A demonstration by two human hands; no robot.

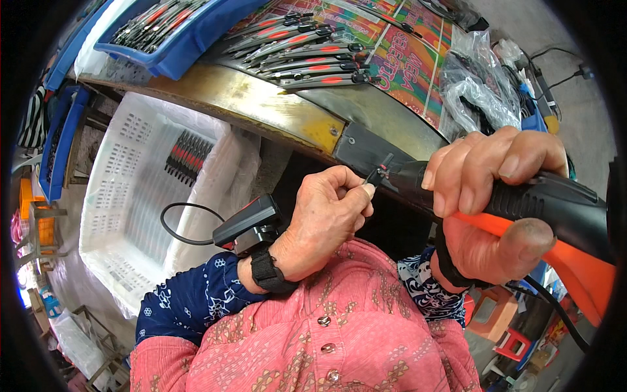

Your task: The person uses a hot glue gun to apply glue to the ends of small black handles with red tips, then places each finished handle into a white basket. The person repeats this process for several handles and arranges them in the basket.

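My right hand (pixel 503 189) is wrapped around a thick black and orange hand tool (pixel 575 209); its exact kind is unclear. The tool's narrower black front end points left toward my left hand (pixel 333 206). Between thumb and fingertips, that hand pinches a small dark part (pixel 375 176) with a bit of red near its tip. The part is held close to the tool's front end and over a dark bracket (pixel 372 149) screwed to the bench edge. Whether the part touches the tool, I cannot tell.
Several slim grey pieces with red inlays (pixel 313 65) lie on the bench. More fill a blue bin (pixel 170 65) at the far left. Below it, a white lined crate (pixel 124 215) holds a row of similar pieces. Plastic bags (pixel 477 85) lie far right. A black device (pixel 245 225) is strapped to my left wrist.
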